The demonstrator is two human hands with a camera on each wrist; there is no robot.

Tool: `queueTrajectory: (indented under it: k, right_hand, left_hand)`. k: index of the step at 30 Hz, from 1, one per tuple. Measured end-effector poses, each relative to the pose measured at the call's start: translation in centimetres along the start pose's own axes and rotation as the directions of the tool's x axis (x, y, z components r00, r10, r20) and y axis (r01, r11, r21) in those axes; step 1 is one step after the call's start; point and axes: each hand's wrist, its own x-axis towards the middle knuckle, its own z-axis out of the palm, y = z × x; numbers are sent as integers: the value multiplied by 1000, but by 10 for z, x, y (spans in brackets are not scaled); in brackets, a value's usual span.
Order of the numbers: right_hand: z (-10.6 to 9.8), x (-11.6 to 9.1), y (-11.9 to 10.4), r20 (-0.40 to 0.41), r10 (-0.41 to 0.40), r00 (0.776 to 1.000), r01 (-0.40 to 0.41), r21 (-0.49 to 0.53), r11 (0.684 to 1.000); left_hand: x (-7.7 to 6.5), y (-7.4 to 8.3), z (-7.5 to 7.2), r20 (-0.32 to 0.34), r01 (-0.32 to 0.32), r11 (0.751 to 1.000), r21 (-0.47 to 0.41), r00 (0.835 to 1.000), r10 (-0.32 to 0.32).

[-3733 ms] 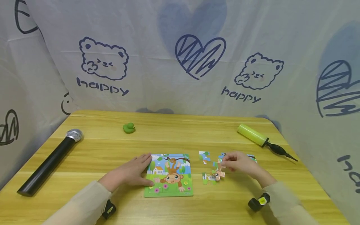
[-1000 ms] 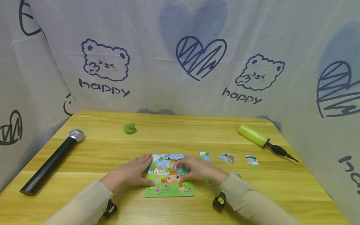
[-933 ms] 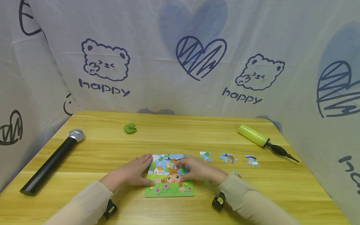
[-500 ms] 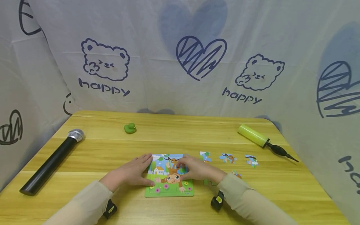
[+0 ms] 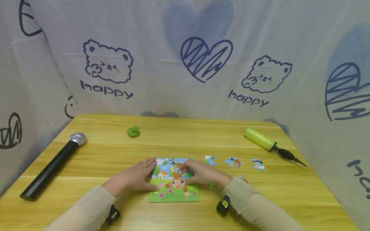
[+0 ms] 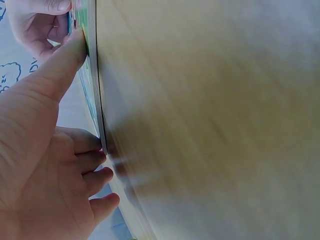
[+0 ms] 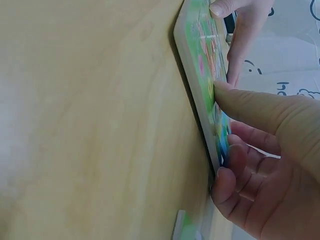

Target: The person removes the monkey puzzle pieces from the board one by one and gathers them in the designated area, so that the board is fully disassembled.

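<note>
A square monkey puzzle board (image 5: 173, 199) lies on the table in front of me. My left hand (image 5: 134, 176) rests along its left side, fingers stretched toward the far left corner and thumb on the picture. In the left wrist view, the fingertips (image 6: 102, 172) sit right at the board's edge. My right hand (image 5: 206, 175) holds the right side, thumb pressed on top near the monkey's face. The right wrist view shows its other fingers (image 7: 223, 186) curled at the edge; what lies under them is hidden. Loose puzzle pieces (image 5: 234, 162) lie to the right, some partly behind this hand.
A black microphone (image 5: 53, 170) lies at the left of the wooden table (image 5: 185, 138). A green toy duck (image 5: 133, 132) stands farther back. At the back right is a yellow-green hand pump (image 5: 260, 138) with a black nozzle. A printed cloth (image 5: 162, 89) hangs behind the table.
Earlier my right hand was at the loose pieces, pinching one; it then moved left onto the board. Over the last second both hands have hardly moved. My left hand has stayed on the board.
</note>
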Motion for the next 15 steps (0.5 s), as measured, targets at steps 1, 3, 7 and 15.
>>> queueTrajectory:
  k: [1,3,7,15]
  right_hand:
    - [0,0,0,-1,3,1000,-3,2,1000]
    - [0,0,1,-5,8,1000,-8,21,1000]
    - [1,-1,3,-22,5,1000,-4,76,997]
    - [-1,-2,4,-18,8,1000,-4,200,980]
  left_hand:
    - [0,0,0,0,1,1000,-1,1000,-1]
    - [0,0,0,-1,2,1000,0,1000,-2]
    - [0,0,0,-1,4,1000,0,1000,-4]
    - [0,0,0,1,2,1000,1,1000,-2]
